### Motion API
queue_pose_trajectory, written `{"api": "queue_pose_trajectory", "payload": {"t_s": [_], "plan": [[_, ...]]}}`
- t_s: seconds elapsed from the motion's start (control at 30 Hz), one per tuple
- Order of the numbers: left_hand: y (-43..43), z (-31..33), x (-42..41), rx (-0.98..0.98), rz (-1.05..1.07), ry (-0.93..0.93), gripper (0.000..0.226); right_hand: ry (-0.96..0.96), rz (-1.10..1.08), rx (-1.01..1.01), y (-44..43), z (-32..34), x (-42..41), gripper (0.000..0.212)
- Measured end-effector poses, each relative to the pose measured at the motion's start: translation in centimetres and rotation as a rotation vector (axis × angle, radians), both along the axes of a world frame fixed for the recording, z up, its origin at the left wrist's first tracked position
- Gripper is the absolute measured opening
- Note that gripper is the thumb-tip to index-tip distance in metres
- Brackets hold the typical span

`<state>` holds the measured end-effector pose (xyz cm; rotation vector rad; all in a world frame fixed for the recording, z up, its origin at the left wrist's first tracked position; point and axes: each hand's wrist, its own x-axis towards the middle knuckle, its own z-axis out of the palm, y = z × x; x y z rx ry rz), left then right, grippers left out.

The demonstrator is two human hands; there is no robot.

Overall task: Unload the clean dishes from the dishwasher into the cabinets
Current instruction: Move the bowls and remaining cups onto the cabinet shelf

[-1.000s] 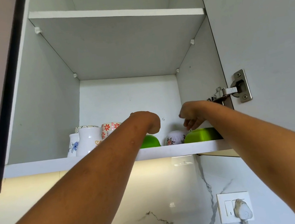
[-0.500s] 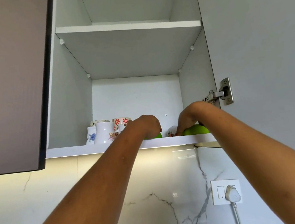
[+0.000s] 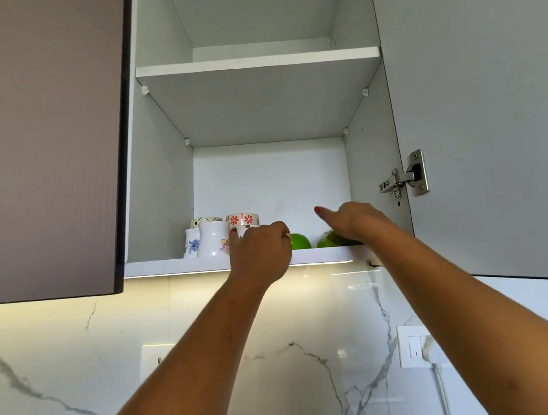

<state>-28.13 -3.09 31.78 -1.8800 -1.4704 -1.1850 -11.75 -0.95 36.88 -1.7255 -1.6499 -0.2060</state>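
The wall cabinet stands open, and its bottom shelf (image 3: pixel 169 266) carries the dishes. At the left of the shelf are a white cup with a blue flower (image 3: pixel 192 243), a plain white mug (image 3: pixel 212 239) and a red-flowered cup (image 3: pixel 242 218). Two green bowls lie upside down to the right, one (image 3: pixel 300 241) beside my left hand and one (image 3: pixel 326 240) under my right hand. My left hand (image 3: pixel 261 253) is curled at the shelf's front edge next to the cups, its back toward me. What its fingers hold is hidden. My right hand (image 3: pixel 350 222) rests over the right bowl with one finger stretched out.
The upper shelf (image 3: pixel 254 61) shows nothing on its edge. The open grey door (image 3: pixel 478 113) with its hinge (image 3: pixel 410 175) hangs at the right, and a closed brown door (image 3: pixel 32 133) is at the left. Below are a marble backsplash and a wall socket (image 3: pixel 417 345) with a plug.
My left hand has moved left from the green bowl toward the cups. My right hand lifted and stretched out a finger. The small flowered cup between the bowls is out of sight.
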Motion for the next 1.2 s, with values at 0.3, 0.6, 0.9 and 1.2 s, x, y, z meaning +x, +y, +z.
{"api": "queue_pose_trajectory", "payload": {"t_s": [0.3, 0.6, 0.9, 1.2], "plan": [[-4.3, -5.8, 1.2, 0.089, -0.025, 0.025, 0.049, 0.176, -0.017, 0.298, -7.1, -5.7, 0.3, 0.052], [-11.5, -16.1, 0.3, -0.182, -0.064, 0.112, 0.062, 0.134, -0.100, 0.130, -15.6, -17.7, -1.6, 0.061], [-23.3, -27.0, 4.1, -0.504, -0.300, 0.122, 0.064, 0.127, -0.245, -0.092, -29.2, -31.2, 1.1, 0.065], [-36.2, -39.5, 14.4, -0.752, -0.537, 0.224, 0.065, 0.220, -0.447, -0.242, -43.9, -43.1, 11.5, 0.060]]}}
